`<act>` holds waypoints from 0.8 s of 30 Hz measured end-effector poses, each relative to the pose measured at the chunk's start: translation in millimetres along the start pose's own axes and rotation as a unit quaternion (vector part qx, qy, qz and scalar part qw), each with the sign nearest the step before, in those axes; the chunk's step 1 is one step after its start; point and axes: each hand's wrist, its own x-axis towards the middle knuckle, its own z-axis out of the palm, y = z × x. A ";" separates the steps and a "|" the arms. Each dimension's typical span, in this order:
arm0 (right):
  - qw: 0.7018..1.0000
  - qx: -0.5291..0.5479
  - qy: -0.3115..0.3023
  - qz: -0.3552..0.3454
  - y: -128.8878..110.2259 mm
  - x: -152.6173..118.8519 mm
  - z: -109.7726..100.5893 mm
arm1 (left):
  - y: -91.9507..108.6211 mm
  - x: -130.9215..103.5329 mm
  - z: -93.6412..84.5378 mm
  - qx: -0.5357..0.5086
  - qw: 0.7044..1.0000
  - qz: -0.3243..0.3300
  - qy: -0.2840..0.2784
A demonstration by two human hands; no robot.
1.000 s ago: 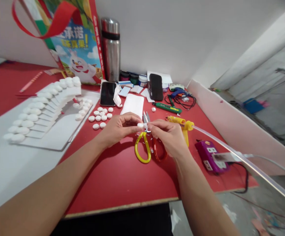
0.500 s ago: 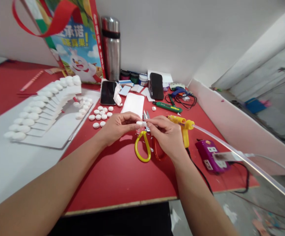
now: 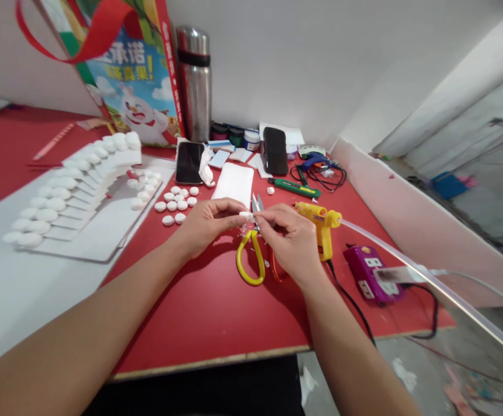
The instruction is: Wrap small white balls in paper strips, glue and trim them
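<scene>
Between the fingertips of my left hand (image 3: 214, 225) is a small white piece (image 3: 246, 216), pinched between thumb and fingers. My right hand (image 3: 288, 234) is closed, its thumb and fingertips meeting at the right end of that same piece. Under the hands lie scissors with a yellow loop (image 3: 251, 258) and a red loop, blades pointing away. Small white scraps lie by the handles. Several round white pieces (image 3: 178, 205) lie left of the hands, and a white paper stack (image 3: 234, 184) sits just beyond them.
White pads on stepped cards (image 3: 78, 202) stand at left. A yellow glue gun (image 3: 320, 222) and purple power block (image 3: 373, 274) are at right. Behind are a green cutter (image 3: 294, 188), two phones (image 3: 276, 151), a steel bottle (image 3: 194, 86) and a bag (image 3: 138, 86).
Both hands stay around the small white piece, and the right fingertips have shifted slightly left. The whole view has shifted a little.
</scene>
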 end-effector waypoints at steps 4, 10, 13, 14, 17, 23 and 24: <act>1.000 -0.006 0.005 0.003 0.0 -0.9 1.6 | -0.2 0.4 2.5 -0.008 1.000 0.003 0.007; 1.000 -0.004 0.013 0.003 0.0 -0.9 4.4 | -0.4 1.7 8.3 -0.027 0.999 0.010 0.045; 1.000 0.003 0.011 0.006 -1.0 -0.2 5.0 | 0.3 2.0 10.0 -0.035 0.998 0.013 0.053; 1.000 0.006 0.010 0.007 -1.2 -0.1 5.1 | 0.5 2.1 10.1 -0.035 0.998 0.013 0.054; 1.000 0.014 0.009 0.008 -1.3 -0.3 5.6 | -0.1 2.4 9.8 -0.033 0.998 0.015 0.056; 0.999 0.050 -0.003 -0.001 -0.8 -0.7 7.0 | -4.1 3.3 8.7 -0.040 0.997 0.029 0.052; 0.999 0.052 -0.003 -0.001 -0.9 -0.8 7.2 | -4.4 3.4 8.7 -0.040 0.997 0.031 0.050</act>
